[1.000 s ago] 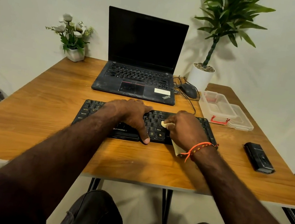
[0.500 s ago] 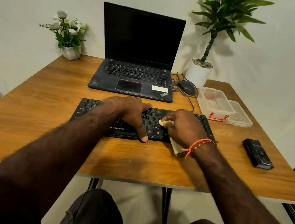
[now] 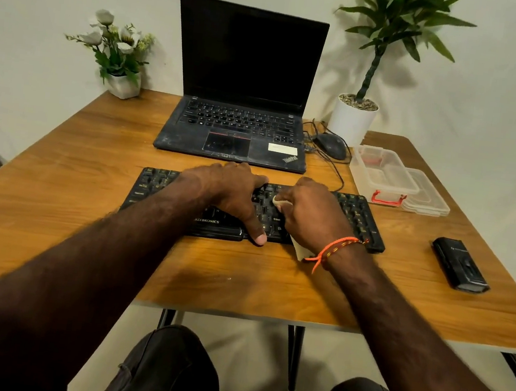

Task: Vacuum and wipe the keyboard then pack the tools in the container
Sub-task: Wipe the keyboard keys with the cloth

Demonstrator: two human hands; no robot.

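Slid slightly leftward along the Zebronics keyboard (image 3: 357, 219) since before — right hand (image 3: 309, 214) gripping what looked like a pale cloth (image 3: 279, 202); left hand (image 3: 234, 192) flat, bracing. Risked snagging keycaps — too much pressure.

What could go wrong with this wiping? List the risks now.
1. The left hand rests on only part of the keyboard; hard strokes might slide it.
2. The cloth trails off the near edge and may snag keys.
3. The mouse cable runs close behind the keyboard; a shove might drag it.
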